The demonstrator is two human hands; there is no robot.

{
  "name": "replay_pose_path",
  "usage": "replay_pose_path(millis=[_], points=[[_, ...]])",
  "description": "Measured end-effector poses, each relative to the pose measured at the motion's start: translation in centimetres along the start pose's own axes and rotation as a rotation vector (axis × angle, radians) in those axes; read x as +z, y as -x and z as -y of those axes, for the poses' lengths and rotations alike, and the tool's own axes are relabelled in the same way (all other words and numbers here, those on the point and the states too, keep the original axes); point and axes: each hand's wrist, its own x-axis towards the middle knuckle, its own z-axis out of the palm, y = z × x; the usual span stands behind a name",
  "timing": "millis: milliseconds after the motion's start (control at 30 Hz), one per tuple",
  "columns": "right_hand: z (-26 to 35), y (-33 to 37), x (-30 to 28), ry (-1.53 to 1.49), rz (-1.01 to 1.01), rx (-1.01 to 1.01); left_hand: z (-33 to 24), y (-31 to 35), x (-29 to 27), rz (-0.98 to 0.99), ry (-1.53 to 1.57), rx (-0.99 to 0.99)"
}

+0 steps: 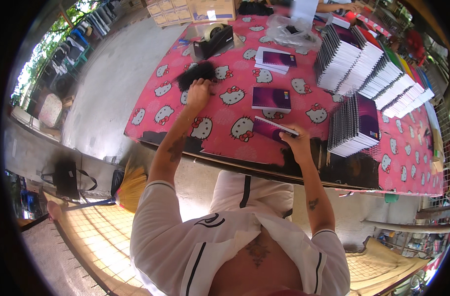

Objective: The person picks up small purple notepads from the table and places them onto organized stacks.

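My right hand point(298, 140) grips a small purple-covered notebook point(272, 129) by its right end, near the table's front edge. Farther left, my left hand point(200, 93) reaches to a dark, bristly pile of what look like thin black binding coils point(195, 74). Its fingers are bent together at the pile's near edge; what is between them, if anything, is too small to make out. Just beyond the held notebook lies a thick purple pad point(271, 99). Behind that, another purple cover point(279, 58) rests on white sheets.
Tall stacks of spiral notebooks point(338, 64) fill the right side, with a nearer purple stack point(353, 123) beside my right hand. A black tape dispenser point(213, 43), a clear plastic bag point(294, 32) and cartons point(212, 10) are toward the back. Another person's hand point(351, 7) shows at the far edge.
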Motion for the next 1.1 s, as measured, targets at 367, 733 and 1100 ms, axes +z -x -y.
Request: replay_pose_path(millis=[367, 733, 1100], points=[[0.1, -0.3, 0.5, 0.157, 0.048, -0.217, -16.3, 6.3, -8.5, 0.050, 0.797, -0.052], [1.1, 0.1, 1.0, 0.030, 0.099, -0.087, -16.4, 6.6, -6.8, -0.005, 0.856, -0.104], [2.3, 1.6, -0.3, 0.123, 0.178, 0.000, -15.0, 5.4, -7.1, 0.116, 0.747, 0.285]])
